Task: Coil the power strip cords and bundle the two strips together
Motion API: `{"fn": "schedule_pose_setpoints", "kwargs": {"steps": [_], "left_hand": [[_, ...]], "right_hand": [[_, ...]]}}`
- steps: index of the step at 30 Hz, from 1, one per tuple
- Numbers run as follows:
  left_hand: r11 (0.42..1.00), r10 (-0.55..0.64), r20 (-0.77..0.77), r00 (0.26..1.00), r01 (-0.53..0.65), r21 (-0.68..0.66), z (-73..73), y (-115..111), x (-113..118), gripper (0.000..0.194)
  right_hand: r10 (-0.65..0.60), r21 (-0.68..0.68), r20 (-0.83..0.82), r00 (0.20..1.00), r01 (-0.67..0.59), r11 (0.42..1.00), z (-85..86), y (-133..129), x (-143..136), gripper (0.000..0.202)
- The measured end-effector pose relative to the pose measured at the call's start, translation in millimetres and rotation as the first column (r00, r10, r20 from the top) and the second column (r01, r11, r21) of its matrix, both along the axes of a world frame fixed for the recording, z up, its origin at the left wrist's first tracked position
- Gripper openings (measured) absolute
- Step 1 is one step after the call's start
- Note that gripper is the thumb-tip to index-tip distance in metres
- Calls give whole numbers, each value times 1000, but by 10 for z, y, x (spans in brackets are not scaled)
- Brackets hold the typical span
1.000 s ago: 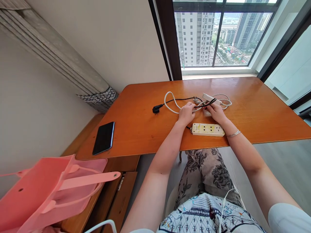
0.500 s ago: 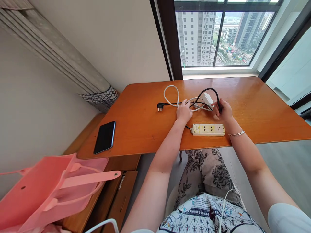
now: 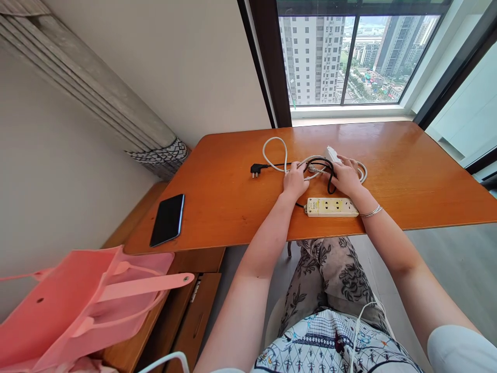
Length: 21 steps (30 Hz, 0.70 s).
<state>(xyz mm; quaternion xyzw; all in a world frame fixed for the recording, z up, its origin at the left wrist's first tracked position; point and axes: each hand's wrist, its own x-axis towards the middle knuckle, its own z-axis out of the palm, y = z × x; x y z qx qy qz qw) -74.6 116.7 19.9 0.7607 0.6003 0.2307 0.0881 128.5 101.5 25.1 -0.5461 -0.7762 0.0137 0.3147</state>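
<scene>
On the wooden table my left hand (image 3: 295, 181) has its fingers closed over the crossing cords. My right hand (image 3: 345, 176) rests beside the white block (image 3: 332, 155) at the cord tangle, and what its fingers hold is too small to tell. Between the hands the black cord (image 3: 331, 185) is bunched in small loops over the white cord (image 3: 285, 150). A black plug (image 3: 257, 169) lies left of my left hand, prongs toward me. Nearer the front edge, the cream power strip (image 3: 332, 207) lies flat, just below my right hand.
A dark phone (image 3: 167, 220) lies at the table's (image 3: 229, 207) left end. The pink bag (image 3: 128, 295) stands open at lower left, beside wooden drawers (image 3: 198, 311). Behind the table is a window (image 3: 361, 62); a curtain (image 3: 116, 103) hangs at left.
My right hand has moved left and down to the table. The raised black cord loop is now lower and bunched between the hands. White cord loops show right of my right hand.
</scene>
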Motion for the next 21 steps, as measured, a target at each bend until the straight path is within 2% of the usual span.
{"fn": "schedule_pose_setpoints", "kwargs": {"steps": [2, 4, 6, 8, 10, 12, 14, 17, 21], "left_hand": [[1000, -8, 4, 1000, 8, 3, 6, -6, 8, 61], [1000, -11, 11, 1000, 11, 4, 15, -14, 19, 62], [1000, -10, 19, 1000, 10, 14, 24, -23, 30, 62], [1000, 0, 25, 1000, -1, 30, 35, -30, 35, 60], [999, 15, 26, 1000, -16, 41, 51, -34, 31, 59], [999, 31, 19, 999, -32, 37, 68, -33, 18, 60], [999, 41, 11, 999, -42, 30, 83, -28, 1, 62], [998, 47, 5, 999, -47, 33, 85, -16, -21, 64], [996, 86, 45, 995, -87, 17, 47, 14, -47, 64]], "right_hand": [[26, -7, 52, 998, -25, 1000, -20, 12, -33, 39], [22, 1, 37, 999, -22, 1000, -24, 18, -51, 35], [4, 12, -58, 998, -4, 1000, -8, 22, -50, 32], [3, 36, -225, 974, 6, 999, 21, 24, -38, 32], [40, 71, -438, 898, -10, 997, 50, 23, -25, 34], [86, 106, -629, 773, -25, 994, 71, 19, -18, 37], [100, 142, -757, 645, 12, 990, 79, 20, -13, 39], [90, 189, -847, 524, 138, 972, 51, 67, 43, 41], [70, 226, -896, 439, 315, 922, -43, 235, 329, 50]]}}
